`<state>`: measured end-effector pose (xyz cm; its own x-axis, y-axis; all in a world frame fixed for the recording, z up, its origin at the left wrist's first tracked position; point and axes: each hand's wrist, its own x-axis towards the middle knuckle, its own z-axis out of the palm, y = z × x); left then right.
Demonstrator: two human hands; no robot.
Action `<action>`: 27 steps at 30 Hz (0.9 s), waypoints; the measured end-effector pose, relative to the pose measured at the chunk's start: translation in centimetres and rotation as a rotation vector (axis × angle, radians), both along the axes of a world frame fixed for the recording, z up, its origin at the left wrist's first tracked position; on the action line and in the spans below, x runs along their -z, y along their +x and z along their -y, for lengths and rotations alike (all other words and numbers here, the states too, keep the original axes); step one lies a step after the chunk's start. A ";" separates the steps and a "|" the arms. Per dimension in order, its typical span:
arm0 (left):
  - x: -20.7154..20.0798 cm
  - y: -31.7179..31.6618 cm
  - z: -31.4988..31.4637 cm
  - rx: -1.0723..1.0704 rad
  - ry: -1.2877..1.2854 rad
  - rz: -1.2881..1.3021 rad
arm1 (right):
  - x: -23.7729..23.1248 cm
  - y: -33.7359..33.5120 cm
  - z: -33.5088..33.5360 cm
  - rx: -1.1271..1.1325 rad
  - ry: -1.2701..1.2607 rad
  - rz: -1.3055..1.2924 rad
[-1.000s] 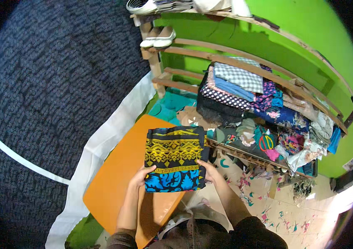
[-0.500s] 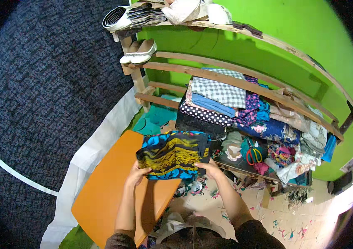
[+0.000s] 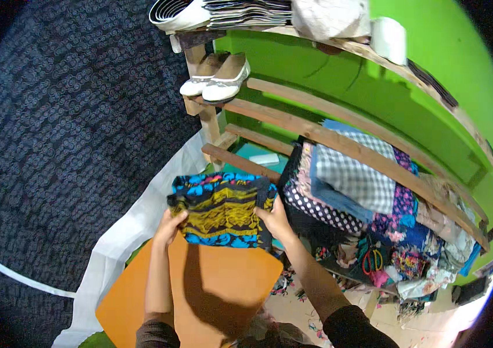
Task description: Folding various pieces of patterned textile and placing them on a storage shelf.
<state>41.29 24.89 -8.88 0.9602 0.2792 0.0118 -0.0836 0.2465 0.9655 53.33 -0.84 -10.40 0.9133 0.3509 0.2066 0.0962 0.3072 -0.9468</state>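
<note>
Between my two hands hangs a folded patterned cloth (image 3: 220,211) in black, yellow and blue, held above the far part of an orange tabletop (image 3: 223,290). My left hand (image 3: 168,227) grips its lower left edge, thumb on the front. On the right side, my right hand (image 3: 274,221) pinches the other edge with the thumb in front and the fingers mostly hidden behind. The cloth's shadow and mine fall on the orange top.
Ahead stands a wooden rack (image 3: 293,122) bearing white shoes (image 3: 223,78). Folded fabrics (image 3: 354,174) are stacked at right, with orange-and-yellow-handled scissors (image 3: 372,262) below them. A dark patterned curtain (image 3: 72,156) hangs at left. Scraps litter the tiled floor (image 3: 293,316).
Both hands have carried the folded cloth a little to the left. My view has shifted, so the rack and fabric stack sit farther right and more of the orange tabletop shows.
</note>
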 end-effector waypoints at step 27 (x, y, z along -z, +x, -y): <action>-1.6 34.4 2.8 -0.451 0.706 0.120 | -1.6 8.3 -13.0 0.603 -1.220 0.703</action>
<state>75.73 22.11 -7.31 0.7400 0.5237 0.4221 -0.1408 -0.4930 0.8586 61.67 12.18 -8.79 0.8212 0.2470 0.5144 0.4402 -0.8478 -0.2958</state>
